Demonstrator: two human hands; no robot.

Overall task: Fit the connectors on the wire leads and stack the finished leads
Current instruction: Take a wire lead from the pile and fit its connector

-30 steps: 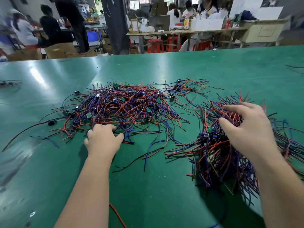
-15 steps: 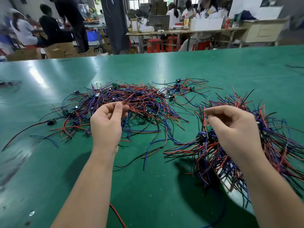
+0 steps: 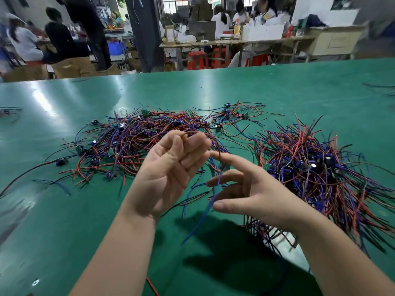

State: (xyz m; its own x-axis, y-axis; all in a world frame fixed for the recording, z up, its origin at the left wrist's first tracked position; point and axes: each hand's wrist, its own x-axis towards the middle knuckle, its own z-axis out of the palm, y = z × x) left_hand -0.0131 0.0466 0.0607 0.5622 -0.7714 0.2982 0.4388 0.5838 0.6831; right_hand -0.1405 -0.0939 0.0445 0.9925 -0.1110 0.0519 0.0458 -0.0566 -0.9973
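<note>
My left hand [image 3: 168,174] is raised above the table, palm toward me, and pinches one end of a red and blue wire lead [image 3: 205,212] at its fingertips. The lead arches right over the index finger of my right hand [image 3: 256,193], then hangs down in front of it, blurred. The fingers of my right hand are spread and straight, closed round nothing. A loose pile of red, blue and black leads with small connectors [image 3: 136,142] lies behind my left hand. A denser heap of leads [image 3: 316,167] lies to the right.
The green table [image 3: 64,231] stretches wide in front of me. A single red wire [image 3: 152,287] lies at the near edge. A few stray wires [image 3: 8,111] sit far left. People work at benches beyond the table's far edge.
Both hands have lifted off the piles and come together at the centre. My left hand has pulled one lead up out of the left pile. My right hand has let go of the right heap.
</note>
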